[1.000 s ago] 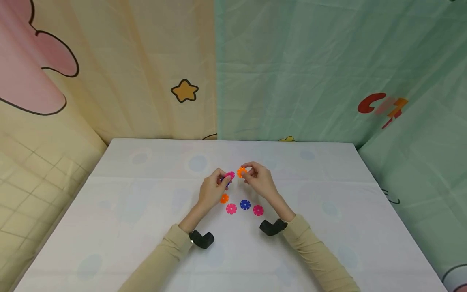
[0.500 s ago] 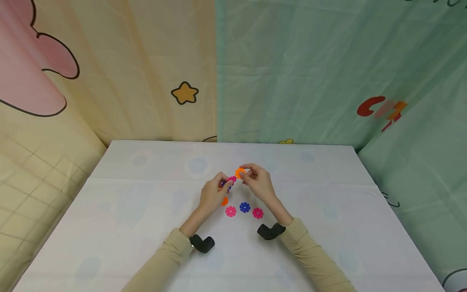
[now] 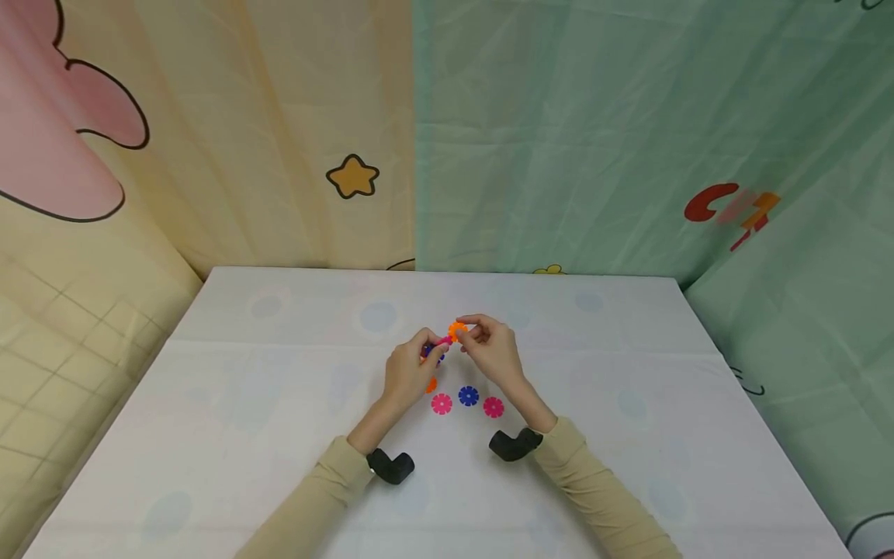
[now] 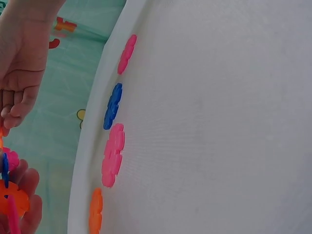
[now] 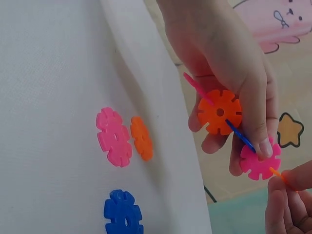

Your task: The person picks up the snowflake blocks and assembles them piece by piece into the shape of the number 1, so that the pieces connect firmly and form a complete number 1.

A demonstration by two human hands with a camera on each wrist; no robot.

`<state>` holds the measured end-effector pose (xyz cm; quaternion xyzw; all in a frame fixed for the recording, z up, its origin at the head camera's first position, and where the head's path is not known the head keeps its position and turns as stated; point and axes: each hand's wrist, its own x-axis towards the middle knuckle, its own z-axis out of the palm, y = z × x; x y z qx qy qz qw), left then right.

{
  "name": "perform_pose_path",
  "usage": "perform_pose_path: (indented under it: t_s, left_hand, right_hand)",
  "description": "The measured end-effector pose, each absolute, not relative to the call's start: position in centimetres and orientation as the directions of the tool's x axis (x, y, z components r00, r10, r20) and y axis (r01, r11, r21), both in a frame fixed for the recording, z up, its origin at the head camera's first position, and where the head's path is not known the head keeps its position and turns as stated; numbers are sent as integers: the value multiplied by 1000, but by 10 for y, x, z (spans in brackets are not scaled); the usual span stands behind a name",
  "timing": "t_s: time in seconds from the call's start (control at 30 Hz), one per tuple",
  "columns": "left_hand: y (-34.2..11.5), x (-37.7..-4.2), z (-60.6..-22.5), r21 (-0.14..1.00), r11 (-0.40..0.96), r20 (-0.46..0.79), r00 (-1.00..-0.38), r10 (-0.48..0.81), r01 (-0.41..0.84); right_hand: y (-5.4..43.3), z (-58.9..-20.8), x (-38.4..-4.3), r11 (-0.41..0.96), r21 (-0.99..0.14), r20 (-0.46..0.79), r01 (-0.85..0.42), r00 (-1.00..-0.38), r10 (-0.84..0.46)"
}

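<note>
My left hand [image 3: 407, 373] grips a short chain of notched plastic discs joined slot to slot. In the right wrist view the chain runs from a pink disc [image 5: 196, 87] through an orange disc [image 5: 208, 117] and a blue disc [image 5: 240, 136] to another pink disc [image 5: 252, 168], with the left thumb pressed on this last one. Between thumb and fingers, my right hand [image 3: 493, 351] pinches a separate orange disc [image 3: 457, 331]. Its edge meets the rim of the end pink disc; how deep it sits in a slot cannot be told.
On the white-covered table [image 3: 279, 404], below the hands, lie an orange disc [image 3: 432, 384], a pink disc [image 3: 441, 404], a blue disc [image 3: 469, 396] and a second pink disc [image 3: 493, 407]. Black wrist mounts [image 3: 391, 466] stick out from both sleeves. Printed curtains hang behind the table.
The right hand has brought its orange disc slightly left to the chain's end pink disc, closing the gap. That pink disc has turned nearly edge-on in the head view. The table discs stay put.
</note>
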<state>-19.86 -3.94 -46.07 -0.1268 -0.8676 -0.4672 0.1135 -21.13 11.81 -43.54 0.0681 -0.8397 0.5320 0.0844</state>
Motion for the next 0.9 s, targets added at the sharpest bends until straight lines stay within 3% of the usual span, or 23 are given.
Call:
perform_pose_path:
  t_s: [0.33,0.7,0.9]
  left_hand:
    - [-37,-200,-461,780,519,345,-933,107,348]
    - [-37,-198,-462,854,425,270,-953,133,301]
    - [-39,-198,-464,845,457,251,-961,120,278]
  right_hand:
    - [117,-435,-213,414,-900,142,-137,-990,-17]
    - [124,-436,-216,368,-926,58,-81,-996,-75]
    - [127,-440,-216,344,-939,-2,-25,-997,-77]
